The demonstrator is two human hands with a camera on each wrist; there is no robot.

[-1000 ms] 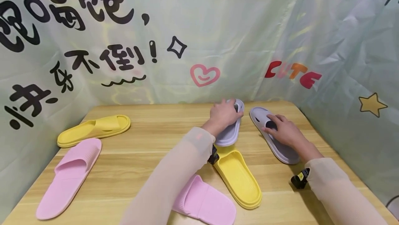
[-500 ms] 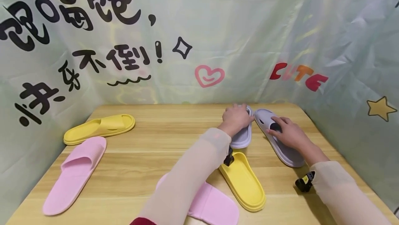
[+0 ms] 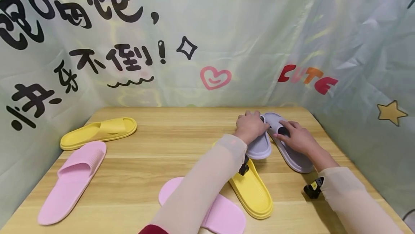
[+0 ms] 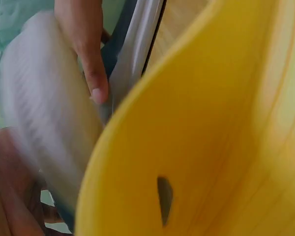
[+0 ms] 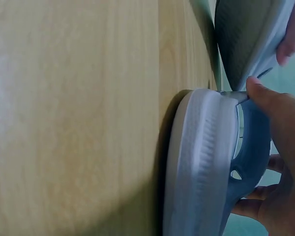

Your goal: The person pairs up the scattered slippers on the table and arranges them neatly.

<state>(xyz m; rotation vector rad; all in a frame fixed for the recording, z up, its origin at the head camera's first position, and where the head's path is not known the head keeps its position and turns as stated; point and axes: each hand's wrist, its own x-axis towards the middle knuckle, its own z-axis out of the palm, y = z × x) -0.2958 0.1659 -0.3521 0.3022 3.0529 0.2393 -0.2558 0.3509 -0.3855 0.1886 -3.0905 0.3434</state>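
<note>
Grasping a left lilac slipper (image 3: 259, 149) by its front part, the left hand (image 3: 251, 127) bends its fingers over the strap with the thumb on the inner side; some fingertips are hidden. The right hand (image 3: 298, 138) holds the strap of the right lilac slipper (image 3: 293, 156), thumb on one side and fingers on the other, leaving only a strap-wide gap between them. This slipper lies sole down toward the right of the wooden table (image 3: 155, 162). Its mate is just beside it, tilted in the right wrist view; whether the two touch is hard to tell.

Near the left hand, a yellow slipper (image 3: 251, 190) lies partly beneath the forearm, and a pink slipper (image 3: 225, 214) is crossed by the pale left sleeve (image 3: 201, 180). At the table's left side, another yellow slipper (image 3: 98, 133) sits just behind a second pink slipper (image 3: 72, 187). Light wood grain runs across the tabletop.

Pale, creased fabric (image 3: 243, 28) encloses the back and sides, printed with black characters (image 3: 131, 57), a pink heart (image 3: 214, 81), colourful "CUTE" lettering (image 3: 311, 75) and a gold star (image 3: 392, 113).
</note>
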